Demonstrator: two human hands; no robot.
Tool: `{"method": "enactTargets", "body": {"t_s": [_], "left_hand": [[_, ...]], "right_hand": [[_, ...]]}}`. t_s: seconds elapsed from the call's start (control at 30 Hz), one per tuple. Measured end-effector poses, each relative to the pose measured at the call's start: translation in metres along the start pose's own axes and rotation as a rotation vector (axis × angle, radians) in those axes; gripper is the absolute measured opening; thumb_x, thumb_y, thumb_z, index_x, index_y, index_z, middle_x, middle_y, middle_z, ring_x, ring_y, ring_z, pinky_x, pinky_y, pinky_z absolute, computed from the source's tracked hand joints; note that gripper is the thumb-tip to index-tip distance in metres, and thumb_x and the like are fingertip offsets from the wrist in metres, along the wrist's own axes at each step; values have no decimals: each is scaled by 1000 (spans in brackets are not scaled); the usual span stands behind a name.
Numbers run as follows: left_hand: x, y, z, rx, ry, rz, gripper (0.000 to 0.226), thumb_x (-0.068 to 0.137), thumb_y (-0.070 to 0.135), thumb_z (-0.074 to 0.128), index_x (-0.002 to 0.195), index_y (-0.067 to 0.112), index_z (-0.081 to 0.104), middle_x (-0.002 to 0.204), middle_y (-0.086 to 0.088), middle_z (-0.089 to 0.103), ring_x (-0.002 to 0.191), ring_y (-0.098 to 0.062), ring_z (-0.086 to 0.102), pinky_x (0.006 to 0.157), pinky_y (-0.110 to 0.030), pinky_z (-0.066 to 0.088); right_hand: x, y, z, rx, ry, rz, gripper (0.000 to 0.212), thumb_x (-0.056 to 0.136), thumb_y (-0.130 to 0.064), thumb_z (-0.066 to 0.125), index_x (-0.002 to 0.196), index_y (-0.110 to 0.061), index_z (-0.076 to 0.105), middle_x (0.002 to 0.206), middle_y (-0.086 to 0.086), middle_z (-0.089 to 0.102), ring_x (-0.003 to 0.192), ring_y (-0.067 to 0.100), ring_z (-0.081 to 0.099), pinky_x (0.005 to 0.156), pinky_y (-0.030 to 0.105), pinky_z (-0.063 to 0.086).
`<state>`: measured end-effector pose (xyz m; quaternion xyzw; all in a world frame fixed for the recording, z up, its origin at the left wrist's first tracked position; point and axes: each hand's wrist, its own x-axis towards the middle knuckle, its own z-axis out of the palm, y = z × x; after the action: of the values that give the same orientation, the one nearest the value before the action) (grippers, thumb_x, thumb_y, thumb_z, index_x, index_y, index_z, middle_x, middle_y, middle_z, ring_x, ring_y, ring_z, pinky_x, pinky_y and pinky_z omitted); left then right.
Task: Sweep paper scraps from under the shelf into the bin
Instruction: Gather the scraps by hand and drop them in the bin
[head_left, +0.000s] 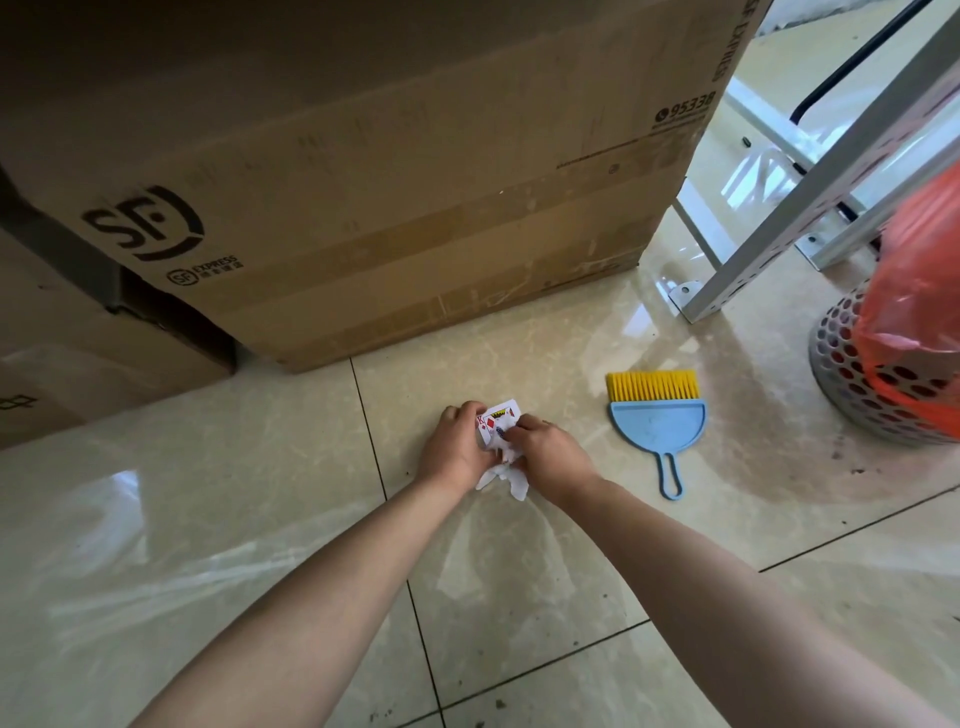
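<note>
Both hands are low over the tiled floor in the middle of the view. My left hand (456, 446) and my right hand (550, 454) together grip a playing card (500, 419) with red diamonds, and white torn paper scraps (506, 475) hang beneath them. A blue dustpan (657, 428) lies flat on the floor to the right, with a yellow-bristled brush (652, 385) at its far edge. The grey perforated bin (852, 389) with an orange bag (919, 291) stands at the right edge. White metal shelf legs (769, 249) rise behind it.
A large brown cardboard box (363, 182) with SF Express print fills the back, with a second box (78, 364) at the left. The glossy beige tiles (260, 519) show specks of dirt near the bin and at the bottom.
</note>
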<state>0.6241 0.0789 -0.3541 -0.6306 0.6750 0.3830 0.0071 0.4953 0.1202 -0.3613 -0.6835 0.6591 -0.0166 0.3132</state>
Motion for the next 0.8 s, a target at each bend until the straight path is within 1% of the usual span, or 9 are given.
{"method": "enactTargets", "body": {"t_s": [0.1, 0.2, 0.23, 0.3, 0.4, 0.53, 0.63, 0.7, 0.8], "left_hand": [[2, 2, -2, 66, -12, 1, 57, 75, 32, 73, 126, 25, 48, 132, -1, 43, 112, -21, 57, 91, -33, 49], [4, 3, -5, 116, -25, 3, 61, 70, 40, 78, 122, 26, 50, 131, 1, 42, 112, -20, 57, 90, -34, 49], [5, 3, -6, 123, -27, 3, 62, 70, 41, 79, 122, 25, 50, 131, 1, 41, 113, -19, 56, 91, -35, 49], [7, 5, -6, 131, -37, -4, 65, 70, 42, 79, 124, 23, 49, 132, 0, 41, 115, -20, 55, 93, -35, 48], [5, 12, -1, 148, -60, -17, 74, 67, 42, 81, 127, 17, 46, 131, -4, 40, 112, -23, 56, 92, -35, 48], [3, 21, 10, 162, -56, -35, 75, 67, 33, 83, 125, 6, 44, 129, -11, 40, 110, -29, 57, 93, -37, 48], [5, 21, 9, 153, -36, -60, 68, 68, 32, 81, 120, 7, 46, 127, -10, 43, 110, -28, 57, 89, -35, 47], [4, 21, 5, 182, -39, -65, 54, 72, 34, 76, 114, 12, 49, 122, -7, 52, 110, -27, 58, 83, -34, 47], [1, 23, 0, 143, -59, -40, 34, 78, 26, 67, 104, 15, 48, 106, -7, 66, 98, -29, 62, 73, -32, 46]], "right_hand": [[-1, 1, -5, 34, -2, 49, 28, 83, -11, 63, 111, -6, 64, 110, 14, 61, 99, 32, 62, 79, 32, 45], [-4, 10, -15, 101, 55, 205, 27, 83, -6, 58, 109, -2, 64, 107, 17, 61, 98, 35, 61, 77, 34, 46], [-5, 13, -19, 111, 49, 257, 27, 80, -6, 62, 107, -2, 64, 107, 18, 61, 98, 35, 61, 77, 33, 46], [-7, 16, -21, 94, -12, 329, 37, 72, -7, 71, 108, -4, 63, 110, 15, 61, 101, 34, 61, 79, 32, 48], [-6, 9, -17, -5, -77, 338, 51, 74, -7, 71, 122, -6, 53, 121, 14, 54, 108, 34, 59, 86, 37, 50], [-5, -1, -11, -82, -64, 293, 48, 80, -4, 64, 125, -4, 47, 126, 14, 51, 110, 33, 59, 86, 35, 50], [-6, -1, -11, -54, -57, 280, 48, 81, -5, 62, 126, -4, 45, 126, 15, 50, 110, 33, 59, 85, 34, 49], [-7, -2, -11, 24, -47, 285, 46, 83, -8, 61, 125, -3, 43, 126, 16, 49, 109, 34, 59, 83, 34, 48], [-8, -3, -12, 210, -10, 289, 44, 82, -10, 62, 121, -1, 43, 121, 20, 53, 107, 34, 56, 81, 33, 46]]}}
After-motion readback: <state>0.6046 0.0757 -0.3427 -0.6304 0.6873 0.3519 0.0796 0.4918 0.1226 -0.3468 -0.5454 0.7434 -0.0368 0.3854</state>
